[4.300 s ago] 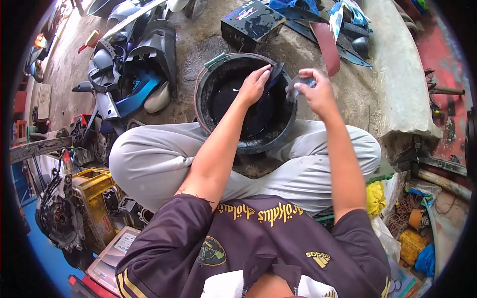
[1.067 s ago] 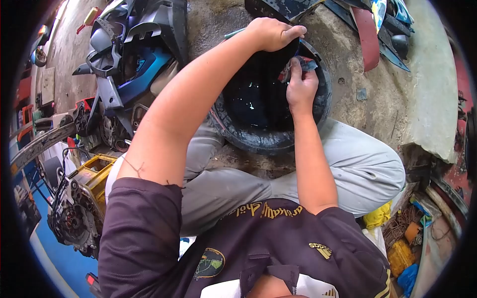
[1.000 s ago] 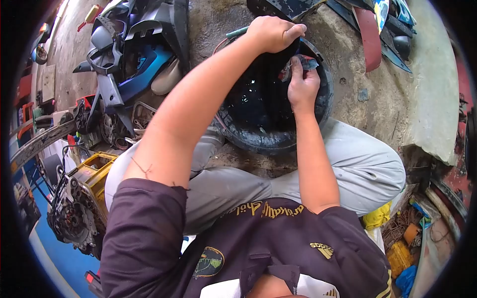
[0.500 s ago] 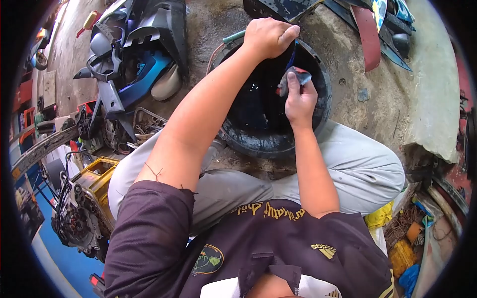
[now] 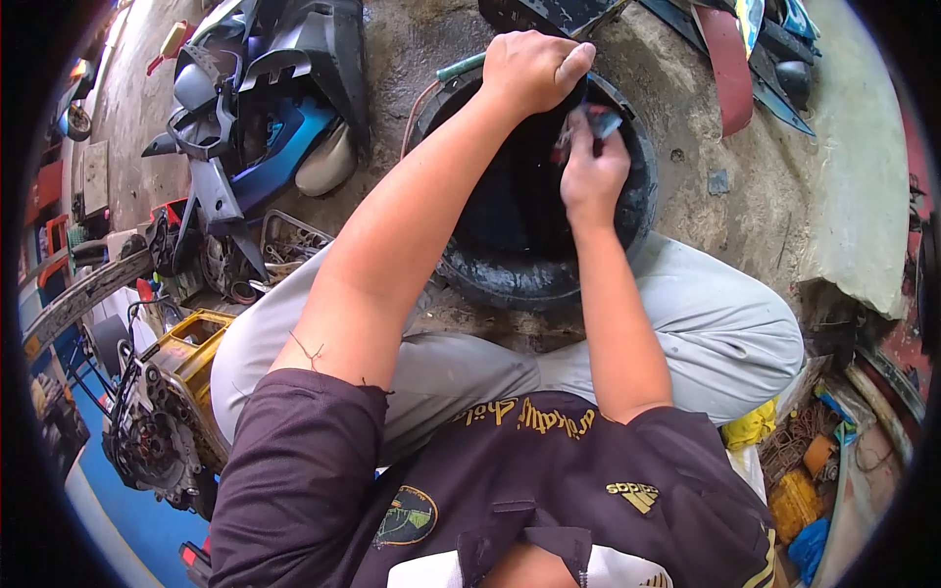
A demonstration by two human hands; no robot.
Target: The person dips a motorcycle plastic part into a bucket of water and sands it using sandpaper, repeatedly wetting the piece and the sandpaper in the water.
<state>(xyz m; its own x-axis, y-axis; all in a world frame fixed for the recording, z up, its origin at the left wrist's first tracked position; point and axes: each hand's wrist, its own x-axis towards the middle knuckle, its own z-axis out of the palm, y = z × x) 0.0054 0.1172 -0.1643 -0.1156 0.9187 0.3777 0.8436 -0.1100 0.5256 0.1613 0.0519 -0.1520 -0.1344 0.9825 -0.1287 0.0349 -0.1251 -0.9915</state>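
Observation:
My left hand (image 5: 534, 73) is closed in a fist over the far rim of a round black tub (image 5: 515, 284). A dark blue piece shows just below its thumb; most of that piece is hidden by the hand and the dark tub. My right hand (image 5: 596, 176) is over the right side of the tub, thumb and fingers pinching a small crumpled scrap (image 5: 600, 121) with pale, bluish and red patches. The scrap is blurred and lies close beside the blue piece. Dark liquid (image 5: 510, 206) seems to fill the tub.
Black and blue motorcycle fairings (image 5: 270, 137) lie at left. A red panel (image 5: 723, 73) lies at the upper right. A green-handled tool (image 5: 461, 67) rests by the tub rim. An engine part (image 5: 157, 441) and yellow crate (image 5: 196, 343) stand lower left.
My right hand has moved up and slightly right with the scrap, closer to my left fist. Less of the blue piece shows. My left hand has hardly moved.

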